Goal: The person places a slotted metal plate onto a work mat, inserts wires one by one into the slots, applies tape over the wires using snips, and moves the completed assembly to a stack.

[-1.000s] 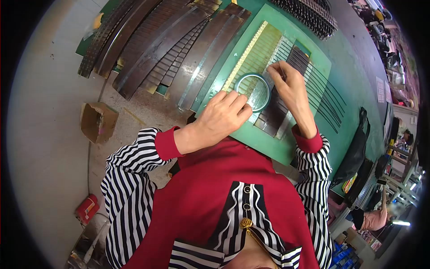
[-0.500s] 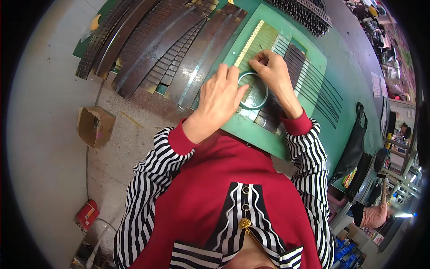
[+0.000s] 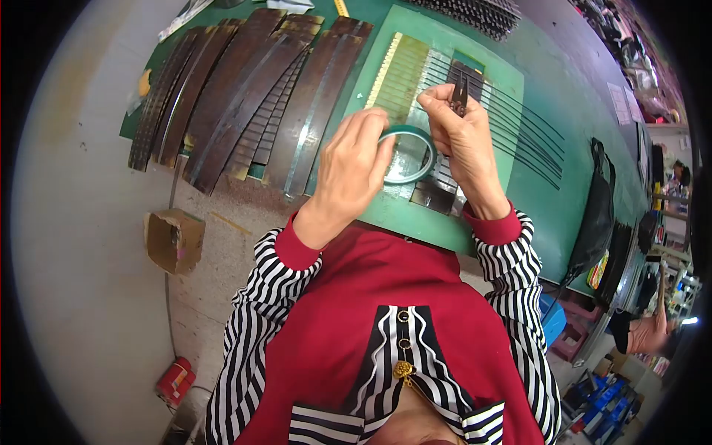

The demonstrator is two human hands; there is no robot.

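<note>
My left hand (image 3: 351, 165) is closed on the left side of a roll of green tape (image 3: 430, 157), its thumb against the ring. The roll is over a green board (image 3: 363, 210). Just right of the roll, my right hand (image 3: 467, 144) is closed on a dark, slim pointed tool (image 3: 460, 95), tip upward; its exact kind I cannot make out. Under both hands the board carries a yellowish slotted plate (image 3: 397, 81) with a pale toothed edge and a row of dark strips (image 3: 434, 197). Thin dark rods (image 3: 530, 137) stick out to the right.
Long dark curved plates (image 3: 308, 111) lie side by side at the left of the green table (image 3: 552, 81). A black bag (image 3: 593, 211) rests on the right edge. On the floor are a cardboard box (image 3: 175, 241) and a red object (image 3: 176, 381). Another person (image 3: 645, 334) is at far right.
My right hand has turned and shifted slightly right, bringing the dark pointed tool upright into view. My left hand keeps the tape roll. The whole view has shifted a little.
</note>
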